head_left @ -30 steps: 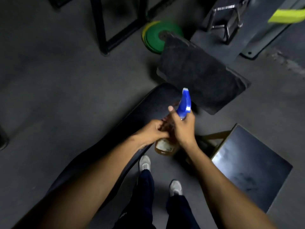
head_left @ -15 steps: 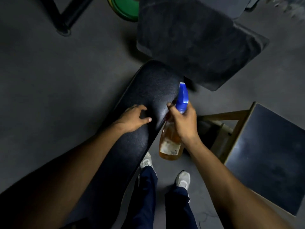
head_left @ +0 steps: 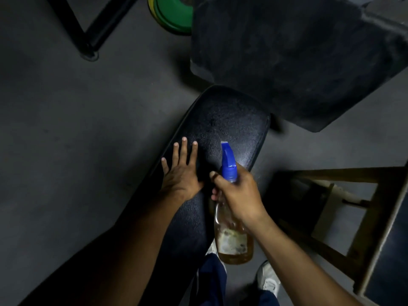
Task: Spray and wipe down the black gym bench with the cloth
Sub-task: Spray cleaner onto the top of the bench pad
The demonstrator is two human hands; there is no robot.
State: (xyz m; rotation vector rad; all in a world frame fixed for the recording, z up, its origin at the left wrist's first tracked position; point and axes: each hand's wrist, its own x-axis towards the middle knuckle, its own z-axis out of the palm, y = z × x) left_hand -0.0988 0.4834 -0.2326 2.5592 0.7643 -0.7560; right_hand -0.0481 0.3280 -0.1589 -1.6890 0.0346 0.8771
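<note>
The black gym bench point(head_left: 225, 120) runs from the lower left toward the centre, its padded end glistening. My left hand point(head_left: 181, 171) lies flat on the pad with fingers spread, holding nothing. My right hand point(head_left: 239, 193) grips a spray bottle point(head_left: 234, 241) by its neck; the bottle holds amber liquid and has a blue trigger head pointing at the bench's far end. No cloth shows in view.
A large dark padded panel point(head_left: 298, 58) overhangs the bench's far end. Green and yellow weight plates point(head_left: 172, 14) lie behind it, beside a black frame leg point(head_left: 88, 38). A wooden-framed box with a black top point(head_left: 375, 228) stands at the right. My shoes point(head_left: 268, 281) are below.
My left hand let go of the bottle, moved left and flattened onto the bench pad. The view tilted down closer to the bench. The right hand keeps the bottle aimed forward.
</note>
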